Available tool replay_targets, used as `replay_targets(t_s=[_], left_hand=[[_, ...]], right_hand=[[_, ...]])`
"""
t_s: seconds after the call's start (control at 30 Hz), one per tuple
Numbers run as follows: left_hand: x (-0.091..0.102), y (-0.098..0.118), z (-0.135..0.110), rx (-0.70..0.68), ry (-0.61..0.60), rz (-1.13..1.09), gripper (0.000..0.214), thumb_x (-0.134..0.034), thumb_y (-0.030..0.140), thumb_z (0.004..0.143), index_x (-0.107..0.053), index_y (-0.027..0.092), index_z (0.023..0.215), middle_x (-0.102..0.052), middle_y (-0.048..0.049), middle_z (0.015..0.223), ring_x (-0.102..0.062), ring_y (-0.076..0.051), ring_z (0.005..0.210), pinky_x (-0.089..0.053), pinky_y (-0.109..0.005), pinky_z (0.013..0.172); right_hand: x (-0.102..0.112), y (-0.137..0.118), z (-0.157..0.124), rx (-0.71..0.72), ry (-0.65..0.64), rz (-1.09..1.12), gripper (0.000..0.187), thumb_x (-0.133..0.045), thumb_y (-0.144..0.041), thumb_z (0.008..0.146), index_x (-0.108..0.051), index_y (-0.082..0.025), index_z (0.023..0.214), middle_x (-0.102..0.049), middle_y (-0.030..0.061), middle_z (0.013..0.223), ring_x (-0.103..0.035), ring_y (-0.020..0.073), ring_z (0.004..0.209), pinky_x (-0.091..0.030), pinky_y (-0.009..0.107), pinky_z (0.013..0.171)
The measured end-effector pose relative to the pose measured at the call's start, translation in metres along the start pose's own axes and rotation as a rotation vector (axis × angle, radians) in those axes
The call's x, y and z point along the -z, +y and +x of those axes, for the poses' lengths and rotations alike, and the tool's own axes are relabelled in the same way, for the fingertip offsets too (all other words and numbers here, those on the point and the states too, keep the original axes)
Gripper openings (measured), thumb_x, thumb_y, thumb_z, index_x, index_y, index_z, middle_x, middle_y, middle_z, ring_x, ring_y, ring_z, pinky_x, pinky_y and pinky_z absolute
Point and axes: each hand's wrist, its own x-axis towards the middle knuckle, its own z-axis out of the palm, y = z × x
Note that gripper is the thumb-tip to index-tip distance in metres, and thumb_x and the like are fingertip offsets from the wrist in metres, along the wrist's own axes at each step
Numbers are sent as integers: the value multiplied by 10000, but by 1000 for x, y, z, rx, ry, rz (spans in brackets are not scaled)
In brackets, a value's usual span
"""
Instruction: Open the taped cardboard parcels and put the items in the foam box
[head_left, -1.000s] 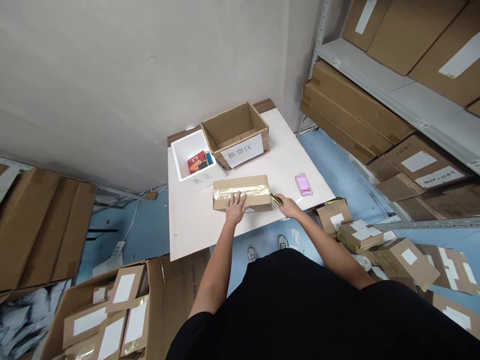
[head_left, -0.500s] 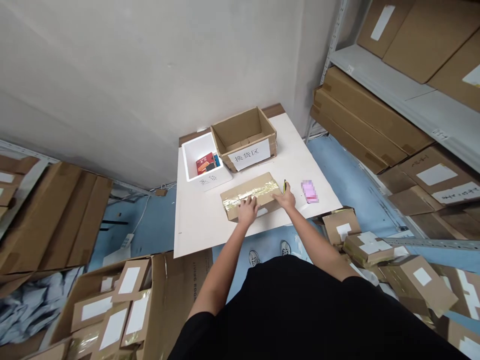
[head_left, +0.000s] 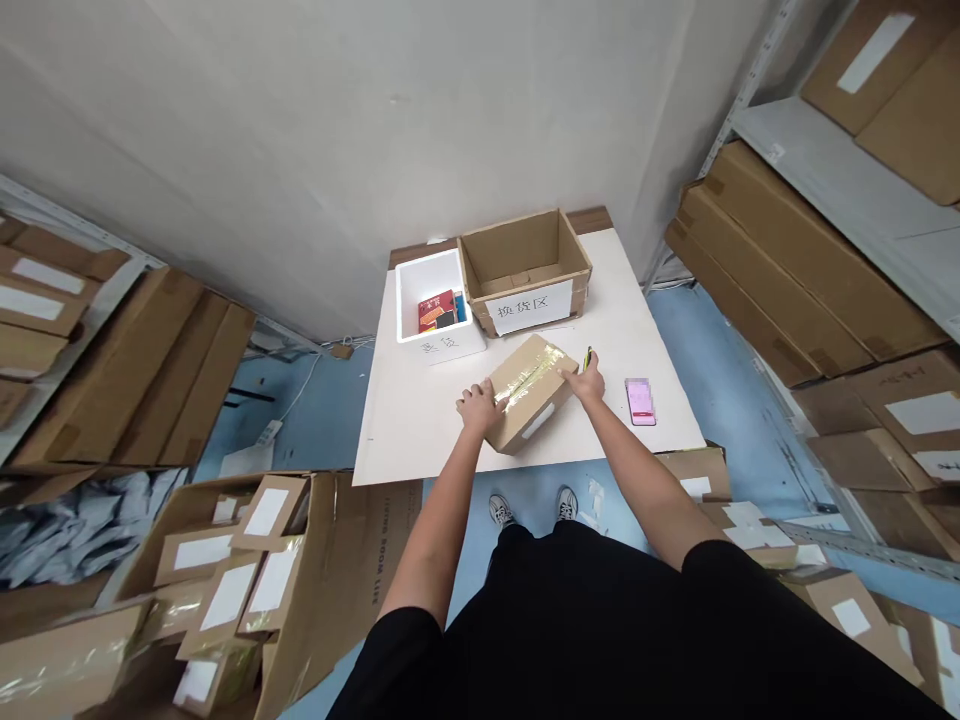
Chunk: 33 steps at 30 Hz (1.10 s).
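**A:** What is filling the centre of the frame?

**B:** A white rectangular table (head_left: pixel 420 440) is standing against a grey wall. A brown cardboard box sealed with shiny clear tape (head_left: pixel 525 400) is lying askew on it at centre. The hands are apart. The left hand (head_left: pixel 480 405) is resting on the box's left corner, closed round nothing. The right hand (head_left: pixel 589 383) is touching the right corner and is wrapped round a yellow-and-black utility knife (head_left: pixel 586 357).

**A:** How is this best handled?

**B:** In my judgement, the left hand should be pressing down firmly with its fingers off the tape line, and the blade should be moving away from them.

**A:** And the room around it?

**B:** The box is sitting near the table's lower edge, so it may slide off. An open brown carton with a white paper label (head_left: pixel 525 262) and a white foam tub (head_left: pixel 409 300) are crowding the table's upper part. A pink phone (head_left: pixel 640 400) is lying right of centre. The widest room is lying left of the box.
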Motion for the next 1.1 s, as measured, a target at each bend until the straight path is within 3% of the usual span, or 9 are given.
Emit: replay_targets(t_s=[0.1, 0.2, 0.33, 0.47, 0.57, 0.67, 0.77, 0.87, 1.1], left_hand=[[-17, 10, -31, 4, -50, -19, 769, -328, 612, 1063, -383, 118, 1649, -595, -263, 1423, -584, -400, 1278, -470, -498, 1032], [-33, 22, -56, -123, -126, -85, 667, -284, 513, 1096, -353, 184, 1672, -647, -200, 1362, -642, -343, 1217, -513, -445, 984], [-25, 25, -48, -230, -105, -31, 618, -444, 391, 1052, -382, 272, 1655, -572, -175, 1501, -579, -362, 1320, -511, -481, 1040], [6, 15, 4, -525, -84, 94, 910, -811, 376, 820, -417, 347, 1640, -280, -112, 1769, -339, -427, 1555, -401, -540, 1185], [15, 22, 39, -881, -99, 85, 1148, -945, 462, 635, -415, 377, 1650, -275, -77, 1783, -206, -430, 1629, -292, -553, 1257], [7, 39, 51, -1030, -128, 61, 1194, -946, 583, 587, -438, 371, 1647, -312, -64, 1773, -173, -401, 1650, -243, -499, 1284], [-4, 46, 45, -965, -176, 56, 1207, -943, 619, 572, -444, 384, 1645, -309, -46, 1775, -137, -388, 1661, -214, -472, 1292], [-13, 43, 27, -851, -142, 48, 1250, -925, 675, 581, -405, 361, 1672, -287, -77, 1781, -157, -420, 1647, -187, -515, 1293], [-48, 69, -39, -201, 33, 1, 1126, -563, 854, 869, -235, 217, 1739, -201, -222, 1783, -200, -542, 1591, -279, -681, 1190]], right_hand=[[-2, -39, 23, 52, 14, -70, 1075, -793, -586, 882, -242, -150, 1695, -718, 196, 1309, -693, 334, 1217, -540, 368, 956], [-4, -76, 37, 159, -9, -163, 912, -687, -478, 1001, -236, -68, 1680, -707, 184, 1265, -691, 263, 1145, -515, 330, 950], [6, -89, 38, 241, -30, -215, 902, -662, -454, 1021, -201, -64, 1692, -712, 167, 1243, -682, 250, 1130, -505, 324, 959], [27, -48, 11, 307, -15, -213, 1008, -709, -594, 946, -214, -171, 1715, -728, 179, 1296, -691, 333, 1209, -521, 363, 968], [37, 1, -24, 260, -44, -213, 1101, -742, -679, 880, -212, -203, 1720, -714, 188, 1356, -712, 358, 1201, -541, 390, 953], [38, 46, -55, 146, -87, -227, 1206, -801, -707, 803, -195, -216, 1723, -746, 177, 1281, -754, 355, 1109, -566, 416, 914], [35, 69, -69, 81, -97, -222, 1199, -798, -710, 801, -209, -209, 1718, -763, 170, 1217, -759, 358, 1097, -572, 436, 907], [32, 63, -58, 93, -64, -240, 1166, -792, -702, 817, -223, -223, 1715, -751, 180, 1246, -740, 364, 1149, -556, 434, 934], [8, -24, 2, 203, -60, -300, 1148, -823, -645, 838, -224, -205, 1713, -723, 190, 1315, -702, 320, 1223, -509, 361, 990]])
